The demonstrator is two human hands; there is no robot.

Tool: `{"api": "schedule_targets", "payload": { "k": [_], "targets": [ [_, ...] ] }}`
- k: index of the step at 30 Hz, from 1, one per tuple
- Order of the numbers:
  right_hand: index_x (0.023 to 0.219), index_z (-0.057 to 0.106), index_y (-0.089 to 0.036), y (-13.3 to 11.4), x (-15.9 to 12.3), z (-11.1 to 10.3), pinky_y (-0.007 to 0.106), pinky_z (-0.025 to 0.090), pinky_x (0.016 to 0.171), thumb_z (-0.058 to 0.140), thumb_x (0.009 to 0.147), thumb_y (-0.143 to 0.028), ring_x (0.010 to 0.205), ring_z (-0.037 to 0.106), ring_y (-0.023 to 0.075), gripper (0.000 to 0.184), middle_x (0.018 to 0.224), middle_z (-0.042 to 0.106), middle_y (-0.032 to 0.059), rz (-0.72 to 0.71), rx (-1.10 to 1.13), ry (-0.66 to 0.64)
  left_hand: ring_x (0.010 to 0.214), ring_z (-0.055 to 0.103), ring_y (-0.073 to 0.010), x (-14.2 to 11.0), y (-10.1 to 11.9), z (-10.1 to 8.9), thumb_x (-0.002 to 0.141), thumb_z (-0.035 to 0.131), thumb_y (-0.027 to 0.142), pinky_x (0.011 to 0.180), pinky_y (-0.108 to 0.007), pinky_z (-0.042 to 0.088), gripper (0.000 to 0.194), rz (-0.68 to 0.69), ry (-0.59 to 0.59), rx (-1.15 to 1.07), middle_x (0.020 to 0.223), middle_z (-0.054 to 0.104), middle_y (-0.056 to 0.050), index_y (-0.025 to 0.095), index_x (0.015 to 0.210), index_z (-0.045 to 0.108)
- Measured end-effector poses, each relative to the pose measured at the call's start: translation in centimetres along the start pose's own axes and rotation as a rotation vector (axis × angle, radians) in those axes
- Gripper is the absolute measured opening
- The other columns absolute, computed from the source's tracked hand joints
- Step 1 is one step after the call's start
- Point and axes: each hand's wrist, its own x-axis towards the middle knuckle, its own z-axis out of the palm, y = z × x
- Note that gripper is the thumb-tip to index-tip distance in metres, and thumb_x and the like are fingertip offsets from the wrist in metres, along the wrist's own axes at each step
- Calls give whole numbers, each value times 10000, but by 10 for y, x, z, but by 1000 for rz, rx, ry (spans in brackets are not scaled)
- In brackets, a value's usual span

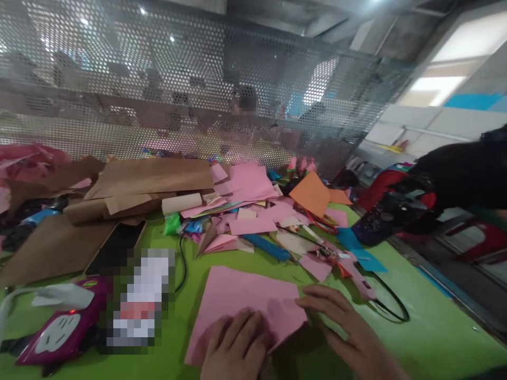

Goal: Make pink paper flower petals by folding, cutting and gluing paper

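Note:
A pink paper sheet (241, 303) lies on the green table (431, 327) right in front of me. My left hand (237, 345) rests flat on the sheet's near edge, fingers stretched and slightly apart. My right hand (344, 327) lies at the sheet's right corner, fingers extended, fingertips touching the paper's folded edge. Neither hand wraps around anything.
A heap of pink, orange and blue paper scraps (269, 216) and brown paper sheets (146, 182) fills the table's far half. A black phone (116, 248) and a magenta power strip (63, 327) lie at the left. A black cable (390, 306) loops at the right. A perforated metal screen (198, 95) stands behind. A person in black (455, 184) bends at the right.

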Motion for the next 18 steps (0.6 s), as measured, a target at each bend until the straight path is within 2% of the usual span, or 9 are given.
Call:
{"api": "schedule_targets", "payload": {
  "k": [3, 5, 7, 9, 11, 14, 16, 18],
  "targets": [
    [1151, 644, -301, 4, 13, 1, 447, 397, 1017, 558, 761, -78, 1184, 527, 268, 457, 1230, 623, 61, -23, -10, -103, 1079, 658, -186, 3, -2, -3, 854, 477, 98, 929, -368, 447, 306, -25, 25, -33, 1178, 702, 71, 317, 1006, 626],
    [1078, 665, -261, 5, 22, 3, 410, 460, 923, 599, 793, -142, 1047, 596, 261, 316, 1078, 682, 64, -13, 1, -137, 968, 699, -187, 7, -5, -7, 855, 433, 82, 865, -350, 472, 312, -68, 3, -34, 1063, 750, 34, 288, 1000, 617],
    [984, 679, -238, 5, 31, 6, 365, 488, 829, 609, 849, -249, 932, 625, 245, 153, 962, 698, 55, 13, 0, -144, 785, 718, -196, 11, -9, -13, 861, 413, 92, 724, -328, 492, 274, -124, -70, 5, 880, 766, 5, 267, 923, 613],
    [930, 678, -234, 4, 39, 7, 335, 483, 790, 592, 887, -323, 893, 626, 230, 131, 923, 695, 44, 35, -14, -141, 674, 692, -204, 15, -13, -17, 870, 414, 116, 608, -308, 468, 232, -175, -135, 60, 744, 730, -2, 259, 831, 592],
    [912, 674, -235, 2, 46, 9, 320, 473, 774, 582, 902, -351, 881, 621, 223, 149, 913, 689, 40, 36, -37, -137, 674, 679, -209, 16, -16, -19, 884, 415, 137, 594, -304, 457, 216, -203, -133, 100, 722, 711, -3, 260, 802, 573],
    [902, 669, -234, -2, 53, 12, 314, 463, 756, 560, 921, -368, 872, 614, 219, 174, 910, 683, 42, 21, -72, -155, 766, 689, -213, 13, -20, -15, 911, 407, 165, 687, -321, 477, 222, -197, -9, 165, 850, 744, -23, 250, 1013, 586],
    [937, 663, -238, -4, 55, 14, 319, 461, 758, 556, 927, -373, 884, 613, 221, 172, 933, 686, 45, 7, -86, -165, 855, 689, -221, 9, -21, -10, 917, 397, 158, 758, -335, 479, 342, -174, 67, 249, 932, 752, -44, 216, 1230, 523],
    [1031, 647, -255, -4, 56, 17, 328, 463, 784, 562, 928, -345, 926, 611, 224, 160, 996, 688, 45, -5, -95, -157, 901, 681, -226, 5, -21, -5, 907, 403, 135, 779, -342, 472, 446, -155, 82, 341, 916, 754, -35, 217, 1343, 451]
  ]
}}
